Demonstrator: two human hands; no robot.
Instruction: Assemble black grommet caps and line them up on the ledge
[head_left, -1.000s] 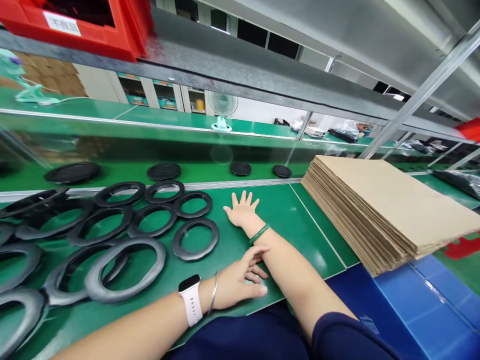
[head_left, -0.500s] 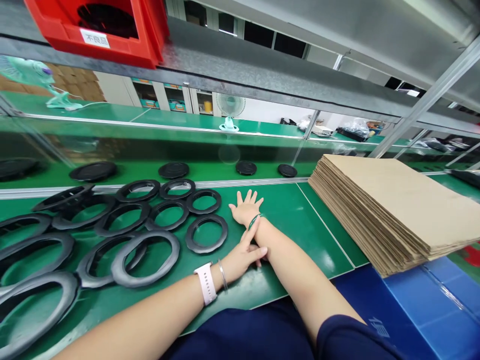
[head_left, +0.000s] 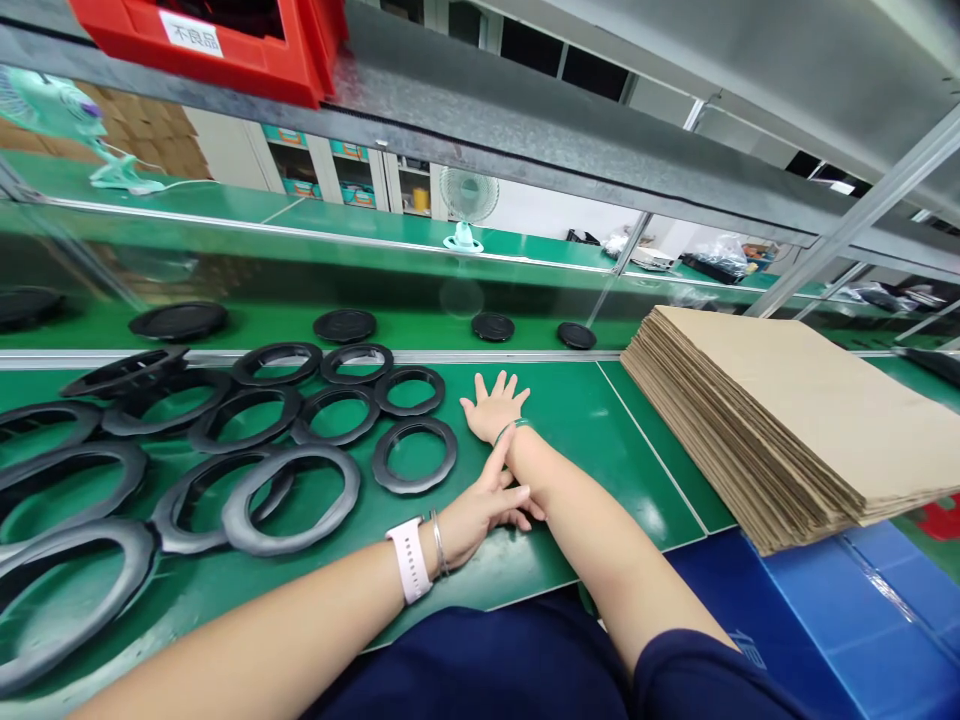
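Cardboard stack point(head_left: 750, 420) and black rings point(head_left: 415, 490)

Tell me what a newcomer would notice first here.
The eye goes first to the black rubber rings spread across the left of the green workbench and the tall stack of cardboard sheets at the right. Between them, the right hand lies flat on the bench, the left hand resting across its forearm. Overhead, a red plastic bin sits on the shelf.
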